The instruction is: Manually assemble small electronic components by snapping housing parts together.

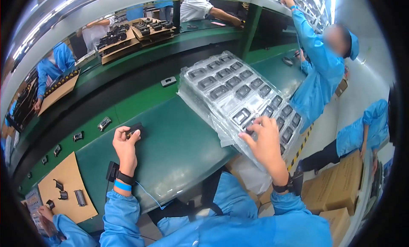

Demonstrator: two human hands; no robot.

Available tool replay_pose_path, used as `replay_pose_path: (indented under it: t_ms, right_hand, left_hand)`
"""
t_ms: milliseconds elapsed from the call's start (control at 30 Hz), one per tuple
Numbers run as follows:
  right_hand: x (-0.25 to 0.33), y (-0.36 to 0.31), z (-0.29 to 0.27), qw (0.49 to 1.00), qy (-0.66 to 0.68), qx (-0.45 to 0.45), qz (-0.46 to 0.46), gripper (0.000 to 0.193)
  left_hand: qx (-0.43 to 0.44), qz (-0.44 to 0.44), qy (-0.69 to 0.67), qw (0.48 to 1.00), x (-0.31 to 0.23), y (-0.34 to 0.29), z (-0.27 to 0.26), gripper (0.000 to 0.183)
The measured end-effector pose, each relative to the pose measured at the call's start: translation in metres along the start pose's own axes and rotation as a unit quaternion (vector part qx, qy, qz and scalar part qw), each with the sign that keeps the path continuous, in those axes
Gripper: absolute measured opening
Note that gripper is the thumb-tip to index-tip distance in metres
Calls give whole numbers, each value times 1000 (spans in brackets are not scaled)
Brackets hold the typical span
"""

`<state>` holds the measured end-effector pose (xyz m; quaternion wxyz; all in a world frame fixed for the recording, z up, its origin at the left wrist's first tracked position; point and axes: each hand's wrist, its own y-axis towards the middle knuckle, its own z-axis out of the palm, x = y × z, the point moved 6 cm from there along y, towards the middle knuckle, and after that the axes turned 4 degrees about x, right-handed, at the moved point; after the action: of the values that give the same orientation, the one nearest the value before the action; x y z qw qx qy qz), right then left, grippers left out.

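Roomily spaced, left grip (125,149) clamping part (135,129), right grip (267,145) (closure unclear) inside tray (228,105) edge

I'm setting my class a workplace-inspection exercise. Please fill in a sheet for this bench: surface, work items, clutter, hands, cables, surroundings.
Surface: green benchtop, glossy, reflecting light.
Work items: small dark part, in hand; clear plastic tray, with dark rectangular parts in its pockets.
Clutter: brown cardboard sheet bearing several black parts.
Hands: left hand holds the small dark part; right hand is at a tray pocket, grip unclear.
Cables: thin blue cord runs from near the blue wristband on the left arm.
Surroundings: co-worker in blue, cardboard boxes, black-and-yellow floor tape.
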<state>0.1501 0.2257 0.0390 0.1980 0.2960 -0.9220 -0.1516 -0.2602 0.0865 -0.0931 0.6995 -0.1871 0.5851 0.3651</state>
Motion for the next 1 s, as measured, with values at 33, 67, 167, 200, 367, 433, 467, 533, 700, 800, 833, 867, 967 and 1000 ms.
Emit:
replay_pose_path:
  t_ms: [33, 67, 167, 200, 367, 433, 467, 533, 700, 800, 833, 867, 967, 1000]
  right_hand:
    - [-4, -2, 2, 1000, 6, -9, -4, 32]
    - [-6, -2, -1, 1000, 3, -11, -8, 32]
    - [-8, 2, -5, 998, 52, 17, 15, 30]
    - [-8, 7, -6, 998, 52, 18, 8, 30]
    - [-1, 14, -14, 988, 144, -34, 36, 17]
    - [16, 19, -10, 982, 162, -94, 4, 13]
    - [26, 18, -8, 957, 263, -118, -18, 11]
    - [57, 29, 13, 918, 378, -114, -44, 10]
    - [179, 97, 150, 784, 594, 171, -56, 19]
    - [220, 123, 214, 747, 626, 218, -42, 19]
    - [227, 125, 226, 732, 642, 226, -34, 19]
    - [229, 125, 234, 730, 641, 234, -36, 19]
    - [228, 122, 250, 742, 619, 255, -27, 20]
    - [225, 119, 250, 755, 606, 248, -17, 20]
  left_hand:
    - [-2, 2, -4, 1000, -1, -1, 3, 26]
    - [2, 5, 0, 1000, -3, -1, 7, 26]
    - [0, 2, -7, 1000, -2, -1, 4, 27]
    - [-3, 2, -12, 1000, -1, 1, 1, 27]
    - [-21, -2, -31, 999, 6, 0, -9, 29]
    - [-17, 8, -43, 999, 3, 1, -10, 29]
    - [-10, 8, -52, 999, 3, 3, -3, 29]
    - [9, 26, -76, 997, 4, 7, 6, 28]
    - [-21, 16, -137, 990, 5, 9, -1, 13]
    - [-41, 3, -177, 983, 4, 6, -14, 14]
    - [-53, 5, -177, 983, 4, 6, -16, 14]
    - [-48, 20, -171, 984, 2, 6, -16, 15]
    - [-41, 38, -142, 988, -4, 6, -17, 17]
    - [-23, 37, -119, 992, -5, 6, -14, 18]
